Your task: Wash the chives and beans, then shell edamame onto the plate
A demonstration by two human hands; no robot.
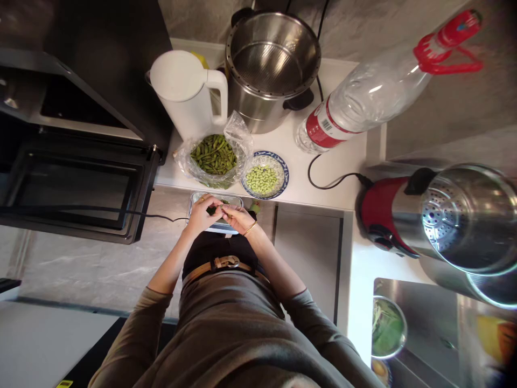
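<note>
My left hand point(203, 211) and my right hand point(239, 218) meet in front of my belt, fingertips pinched together on a small edamame pod point(221, 208), mostly covered by the fingers. Beneath them is a clear rectangular container point(195, 200) with dark green bits inside, partly hidden by the hands. Just beyond, on the counter, an open plastic bag point(239, 134) holds a heap of edamame pods point(214, 154). To its right, shelled green beans point(262, 180) lie on a blue-rimmed plate point(284, 168).
Behind the bag stand a white pitcher point(177, 81) and a steel pot point(262, 110). A large water bottle point(363, 102) and a red-based appliance point(382, 210) are at right, near a sink point(428, 307) with a bowl. An open oven door point(76, 188) juts out at left.
</note>
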